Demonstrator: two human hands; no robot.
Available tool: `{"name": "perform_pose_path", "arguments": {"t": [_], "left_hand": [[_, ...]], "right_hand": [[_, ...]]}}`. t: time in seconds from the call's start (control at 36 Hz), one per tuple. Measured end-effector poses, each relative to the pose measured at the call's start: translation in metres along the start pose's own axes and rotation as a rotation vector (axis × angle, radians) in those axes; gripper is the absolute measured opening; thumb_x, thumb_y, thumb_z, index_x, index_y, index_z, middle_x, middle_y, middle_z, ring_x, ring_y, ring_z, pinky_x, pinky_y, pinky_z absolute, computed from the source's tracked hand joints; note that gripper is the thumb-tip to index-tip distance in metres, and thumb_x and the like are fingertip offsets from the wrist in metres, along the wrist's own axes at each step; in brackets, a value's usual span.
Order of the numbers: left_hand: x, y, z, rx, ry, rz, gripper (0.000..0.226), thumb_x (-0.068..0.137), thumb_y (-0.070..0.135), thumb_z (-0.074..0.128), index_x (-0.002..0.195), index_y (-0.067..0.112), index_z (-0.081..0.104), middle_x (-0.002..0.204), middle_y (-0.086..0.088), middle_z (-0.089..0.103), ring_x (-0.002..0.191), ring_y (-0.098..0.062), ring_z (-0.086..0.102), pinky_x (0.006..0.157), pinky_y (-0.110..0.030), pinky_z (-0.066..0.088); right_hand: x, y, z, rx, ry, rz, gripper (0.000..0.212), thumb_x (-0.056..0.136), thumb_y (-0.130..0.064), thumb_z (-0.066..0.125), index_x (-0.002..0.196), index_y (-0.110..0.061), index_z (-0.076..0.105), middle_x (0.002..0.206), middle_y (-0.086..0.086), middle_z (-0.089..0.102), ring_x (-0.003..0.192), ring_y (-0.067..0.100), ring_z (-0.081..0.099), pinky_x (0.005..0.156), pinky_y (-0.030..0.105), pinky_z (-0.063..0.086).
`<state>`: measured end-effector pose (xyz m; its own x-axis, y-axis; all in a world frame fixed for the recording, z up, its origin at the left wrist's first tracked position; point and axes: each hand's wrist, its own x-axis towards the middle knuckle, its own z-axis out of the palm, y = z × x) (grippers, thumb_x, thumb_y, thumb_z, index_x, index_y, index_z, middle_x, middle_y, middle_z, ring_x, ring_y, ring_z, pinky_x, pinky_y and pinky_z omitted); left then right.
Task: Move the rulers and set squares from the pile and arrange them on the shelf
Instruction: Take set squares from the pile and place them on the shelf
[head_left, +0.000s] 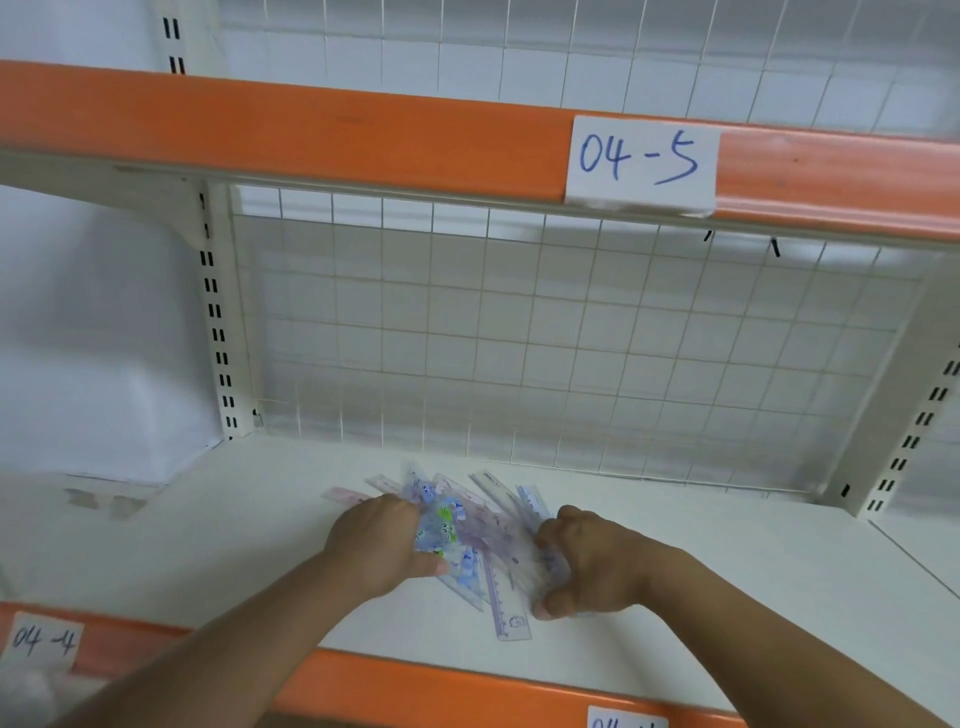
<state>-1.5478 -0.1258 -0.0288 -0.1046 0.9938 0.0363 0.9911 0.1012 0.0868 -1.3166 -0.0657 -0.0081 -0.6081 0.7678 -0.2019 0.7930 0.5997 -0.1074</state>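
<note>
The left hand (384, 540) is clenched on the left side of the pile (467, 525) of rulers and set squares, its fingers curled over the top edge and its thumb pressed in from the near side; a pink ruler (344, 493) pokes out just beyond this hand's knuckles, to its left and flat on the board. The pile sits between the two hands, touching both, a blurred fan of clear, blue and purple plastic pieces spreading away from the fingertips; one clear ruler (508, 613) with a purple edge sticks out of it toward the person, ending just left of the right thumb. The right hand (587, 566) grasps the right side of the pile, fingers hooked over the pieces and thumb down against the board.

Everything lies on the white shelf (727, 561) beneath both hands, nearer its front than its back; only the pile shows on it. Behind the hands a wire grid (519, 338) closes the back; nearer than the wrists runs the orange front edge (467, 686), with a paper label (44, 642) reading "04-4" far to the left of the left forearm; above the right hand another label (641, 161) reads "04-5" on the upper orange edge.
</note>
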Motion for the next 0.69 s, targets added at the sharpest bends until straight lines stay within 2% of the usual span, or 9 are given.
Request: {"name": "perform_pose_path", "arguments": {"t": [0.08, 0.14, 0.19, 0.28, 0.42, 0.5, 0.53, 0.61, 0.69], "left_hand": [[-0.003, 0.006, 0.001, -0.013, 0.014, 0.028, 0.046, 0.080, 0.062, 0.062, 0.077, 0.018, 0.048, 0.076, 0.007, 0.044, 0.079, -0.015, 0.049, 0.051, -0.022, 0.028], [-0.004, 0.013, 0.001, -0.035, 0.026, 0.067, 0.047, 0.080, 0.061, 0.062, 0.098, 0.017, 0.059, 0.094, 0.002, 0.056, 0.088, -0.016, 0.055, 0.059, -0.025, 0.037], [-0.006, 0.021, 0.003, -0.059, 0.041, 0.098, 0.056, 0.080, 0.060, 0.062, 0.114, 0.016, 0.059, 0.113, 0.000, 0.060, 0.104, -0.018, 0.058, 0.073, -0.027, 0.044], [-0.008, 0.035, 0.004, -0.044, 0.055, 0.130, 0.056, 0.079, 0.064, 0.061, 0.107, 0.015, 0.061, 0.114, 0.001, 0.060, 0.107, -0.018, 0.057, 0.075, -0.027, 0.042], [-0.008, 0.063, 0.000, -0.018, 0.040, 0.193, 0.055, 0.080, 0.064, 0.058, 0.110, 0.018, 0.060, 0.115, 0.004, 0.057, 0.110, -0.017, 0.055, 0.085, -0.028, 0.044], [-0.006, 0.081, 0.002, 0.000, 0.032, 0.197, 0.052, 0.079, 0.065, 0.058, 0.096, 0.015, 0.057, 0.108, 0.001, 0.057, 0.104, -0.018, 0.056, 0.082, -0.031, 0.047], [-0.006, 0.088, 0.002, -0.003, 0.028, 0.202, 0.052, 0.079, 0.064, 0.058, 0.097, 0.015, 0.057, 0.109, 0.001, 0.058, 0.104, -0.018, 0.056, 0.084, -0.032, 0.047], [-0.007, 0.113, 0.002, 0.004, 0.019, 0.220, 0.062, 0.080, 0.065, 0.058, 0.118, 0.017, 0.058, 0.121, 0.000, 0.057, 0.113, -0.018, 0.054, 0.090, -0.033, 0.046], [-0.008, 0.141, 0.003, 0.009, 0.026, 0.230, 0.066, 0.078, 0.069, 0.057, 0.118, 0.017, 0.058, 0.122, 0.000, 0.056, 0.113, -0.019, 0.054, 0.089, -0.031, 0.046]], "right_hand": [[-0.009, 0.002, 0.001, 0.016, 0.012, 0.018, 0.069, 0.072, -0.057, 0.071, 0.129, -0.024, 0.049, 0.114, -0.002, 0.046, 0.107, 0.018, 0.049, 0.090, 0.032, 0.047], [-0.017, 0.004, 0.001, 0.027, 0.015, 0.033, 0.072, 0.073, -0.056, 0.071, 0.132, -0.023, 0.046, 0.117, -0.002, 0.045, 0.109, 0.018, 0.049, 0.090, 0.031, 0.045], [-0.024, 0.008, 0.001, 0.031, 0.020, 0.046, 0.075, 0.074, -0.056, 0.071, 0.135, -0.022, 0.044, 0.120, -0.002, 0.044, 0.110, 0.018, 0.048, 0.090, 0.029, 0.044], [-0.035, 0.016, 0.002, 0.036, 0.034, 0.071, 0.077, 0.074, -0.057, 0.071, 0.135, -0.020, 0.044, 0.121, -0.002, 0.044, 0.112, 0.017, 0.047, 0.089, 0.028, 0.043], [-0.054, 0.034, 0.001, 0.051, 0.056, 0.103, 0.076, 0.074, -0.056, 0.071, 0.134, -0.018, 0.045, 0.119, -0.003, 0.046, 0.111, 0.016, 0.046, 0.090, 0.028, 0.043], [-0.066, 0.049, 0.002, 0.058, 0.061, 0.126, 0.076, 0.074, -0.055, 0.071, 0.135, -0.019, 0.044, 0.121, -0.003, 0.045, 0.115, 0.018, 0.046, 0.093, 0.030, 0.043], [-0.071, 0.054, 0.002, 0.061, 0.063, 0.133, 0.076, 0.074, -0.055, 0.071, 0.135, -0.019, 0.044, 0.118, -0.004, 0.044, 0.115, 0.018, 0.046, 0.093, 0.030, 0.043], [-0.087, 0.073, 0.002, 0.069, 0.072, 0.151, 0.076, 0.074, -0.056, 0.071, 0.135, -0.020, 0.043, 0.109, -0.008, 0.038, 0.114, 0.018, 0.046, 0.091, 0.029, 0.042], [-0.106, 0.097, 0.002, 0.064, 0.080, 0.163, 0.077, 0.075, -0.057, 0.071, 0.137, -0.021, 0.042, 0.116, -0.006, 0.042, 0.116, 0.018, 0.046, 0.092, 0.028, 0.041]]}}
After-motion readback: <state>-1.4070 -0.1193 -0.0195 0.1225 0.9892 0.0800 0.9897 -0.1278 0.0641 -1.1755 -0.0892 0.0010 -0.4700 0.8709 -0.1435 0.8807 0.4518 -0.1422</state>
